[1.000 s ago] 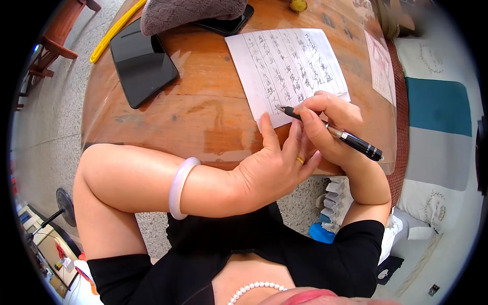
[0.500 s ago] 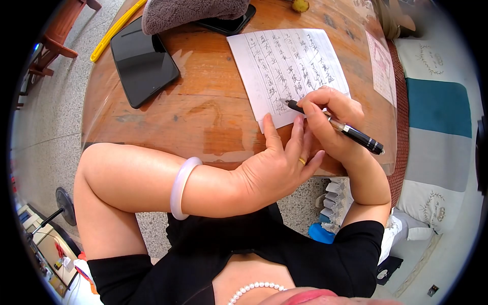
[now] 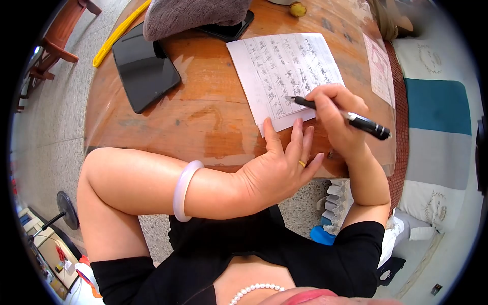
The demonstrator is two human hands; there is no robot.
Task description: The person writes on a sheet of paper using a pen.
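Note:
My right hand (image 3: 338, 114) is closed round a black and silver pen (image 3: 368, 126), its tip over the lower part of a white sheet of paper (image 3: 244, 56). Columns of dark handwriting run down the lined sheet. Whether the tip touches the paper, I cannot tell. My left hand (image 3: 277, 165) lies at the sheet's near edge, fingers spread, with fingertips on the paper. On that hand is a gold ring (image 3: 302, 163), and a pale lilac bangle (image 3: 186, 190) circles the forearm.
On the wooden table (image 3: 203, 132) lie a black tablet-like device (image 3: 146, 68), a grey-brown towel (image 3: 193, 18) partly over a black phone (image 3: 234, 31), a yellow strap (image 3: 119, 35), a small yellowish round object (image 3: 298, 8) and a pink-printed sheet (image 3: 378, 66). A cushioned seat (image 3: 439, 107) stands right.
My right hand and the pen have shifted slightly right, and the tip has moved a little up the sheet. My left hand stays at the paper's near edge.

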